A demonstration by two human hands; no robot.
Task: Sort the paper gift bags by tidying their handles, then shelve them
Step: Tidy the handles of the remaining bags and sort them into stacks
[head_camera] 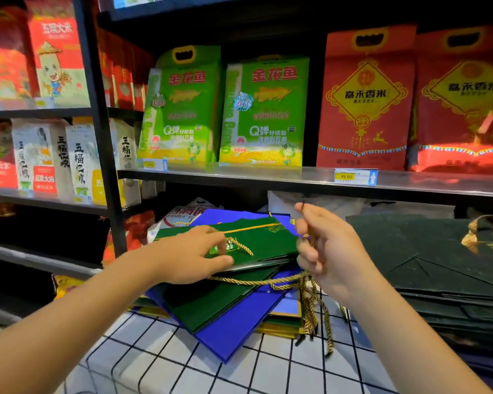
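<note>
Risk, we judge: gold cord handles (271,281) dangle off stack edge; could snag or drag green gift bag (239,243) off blue bags (234,322) on checked table (160,356). Our left hand (191,255) presses top bag, fingers near-straight. Right hand (322,245) raised, pinching cord. Hands apart.

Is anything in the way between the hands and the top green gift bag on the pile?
Nothing visible. The left hand already rests on the green gift bag, and the right hand pinches a gold cord handle at its edge.
</note>
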